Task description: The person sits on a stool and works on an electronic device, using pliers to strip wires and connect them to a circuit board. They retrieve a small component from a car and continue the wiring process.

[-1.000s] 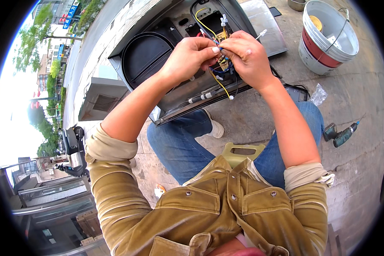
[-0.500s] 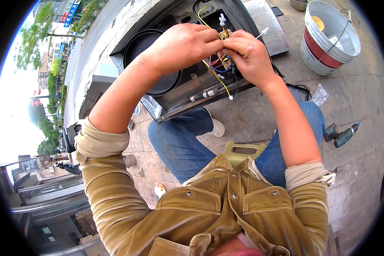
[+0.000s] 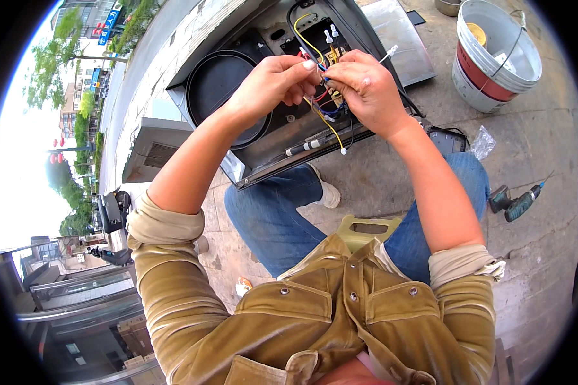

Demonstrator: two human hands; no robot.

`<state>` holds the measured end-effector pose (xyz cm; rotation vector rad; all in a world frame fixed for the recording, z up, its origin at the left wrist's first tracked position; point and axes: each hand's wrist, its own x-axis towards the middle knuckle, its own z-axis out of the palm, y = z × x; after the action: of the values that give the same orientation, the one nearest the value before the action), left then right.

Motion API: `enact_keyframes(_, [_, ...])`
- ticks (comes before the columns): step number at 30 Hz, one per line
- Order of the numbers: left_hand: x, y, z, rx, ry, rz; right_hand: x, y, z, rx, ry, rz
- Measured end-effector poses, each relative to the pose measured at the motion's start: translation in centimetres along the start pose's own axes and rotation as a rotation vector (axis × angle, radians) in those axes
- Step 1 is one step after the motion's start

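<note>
Your left hand [image 3: 273, 83] and right hand [image 3: 366, 90] both pinch the thin, limp wire bundle [image 3: 324, 106]; grip the insulation near the terminals, since the strands likely kink easily.

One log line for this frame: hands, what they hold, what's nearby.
left hand: pinching wires | right hand: pinching wires | over: open appliance casing | nearby: bucket, cordless drill

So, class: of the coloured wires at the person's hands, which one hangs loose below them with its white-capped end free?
The yellow wire. It drops from between the left hand and right hand; the red and blue wires stay bunched under the fingers.
</note>
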<state>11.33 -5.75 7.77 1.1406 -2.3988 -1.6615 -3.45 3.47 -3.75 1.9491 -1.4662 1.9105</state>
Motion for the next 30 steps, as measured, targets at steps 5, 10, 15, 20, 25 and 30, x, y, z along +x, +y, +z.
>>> enact_keyframes(5, [-0.9,0.0,0.9,1.237,0.335,0.881,0.1,0.1,-0.1,0.004,0.008,0.017])
enact_keyframes(10, [-0.6,0.6,0.7,1.263,0.235,0.841,0.1,-0.1,-0.1,0.007,-0.025,0.026])
enact_keyframes(15, [0.2,-0.3,1.4,0.894,0.205,0.598,0.1,0.1,0.0,-0.045,0.017,-0.028])
enact_keyframes(20, [-0.1,-0.2,0.3,-0.292,-0.088,-0.218,-0.1,-0.2,0.2,-0.027,0.020,-0.035])
enact_keyframes(25, [-0.3,0.9,-0.5,1.148,0.176,0.747,0.0,-0.2,0.1,0.029,0.029,0.029])
enact_keyframes(30, [0.3,2.6,-0.8,1.485,-0.014,1.005,0.2,-0.2,-0.1,0.045,-0.005,0.046])
